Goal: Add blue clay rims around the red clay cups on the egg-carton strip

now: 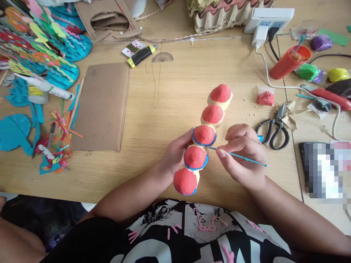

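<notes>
A strip of egg-carton cups (212, 114) slants across the middle, its bumps covered in red clay over cream edges. Blue clay rims the lower edges of the three cups nearest my body. My left hand (179, 153) holds the strip from its left side, its fingers partly hidden beneath it. Between the thumb and fingers of my right hand (241, 151) is a thin blue tool (244, 157). The tool's tip touches or nearly touches the strip beside the middle cup's blue rim.
Scissors (274, 128), a bag of red clay (265, 96), an orange cup (290, 62) and a phone (319, 170) lie right. Cardboard (100, 106) and colourful scraps (57, 146) are left. A power strip (270, 20) sits behind, its white cable running right. Another person's arm (18, 237) shows lower left.
</notes>
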Action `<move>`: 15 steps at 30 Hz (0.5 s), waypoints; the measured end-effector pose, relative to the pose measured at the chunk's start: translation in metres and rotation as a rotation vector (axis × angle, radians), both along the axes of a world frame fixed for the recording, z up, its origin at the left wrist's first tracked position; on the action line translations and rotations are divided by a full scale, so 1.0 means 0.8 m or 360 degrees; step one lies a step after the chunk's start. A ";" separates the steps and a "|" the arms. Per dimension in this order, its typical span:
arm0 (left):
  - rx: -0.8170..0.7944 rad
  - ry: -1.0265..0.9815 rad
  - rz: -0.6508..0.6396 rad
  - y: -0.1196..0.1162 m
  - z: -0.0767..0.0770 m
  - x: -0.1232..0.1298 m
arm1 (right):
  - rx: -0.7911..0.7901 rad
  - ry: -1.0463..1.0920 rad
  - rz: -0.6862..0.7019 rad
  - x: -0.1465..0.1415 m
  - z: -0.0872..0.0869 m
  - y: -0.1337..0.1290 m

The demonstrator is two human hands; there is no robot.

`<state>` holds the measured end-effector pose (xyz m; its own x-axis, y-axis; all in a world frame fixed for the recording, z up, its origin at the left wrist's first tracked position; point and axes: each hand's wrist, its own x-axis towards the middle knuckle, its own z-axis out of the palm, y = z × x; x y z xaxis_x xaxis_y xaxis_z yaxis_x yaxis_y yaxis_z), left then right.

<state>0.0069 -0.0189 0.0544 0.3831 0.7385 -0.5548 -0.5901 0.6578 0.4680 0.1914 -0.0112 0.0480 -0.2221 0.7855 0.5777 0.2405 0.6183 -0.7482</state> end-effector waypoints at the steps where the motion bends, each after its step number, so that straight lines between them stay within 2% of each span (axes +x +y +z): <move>1: 0.0013 -0.0010 -0.0005 0.000 0.000 0.000 | -0.0006 0.0008 -0.0008 0.000 0.001 0.000; 15: -0.0004 -0.0047 -0.0067 0.002 -0.002 -0.002 | -0.0047 0.0047 0.0012 0.001 -0.001 0.001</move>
<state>0.0051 -0.0173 0.0530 0.4301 0.7198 -0.5449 -0.5752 0.6837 0.4491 0.1922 -0.0101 0.0471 -0.2113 0.8007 0.5606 0.2135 0.5975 -0.7729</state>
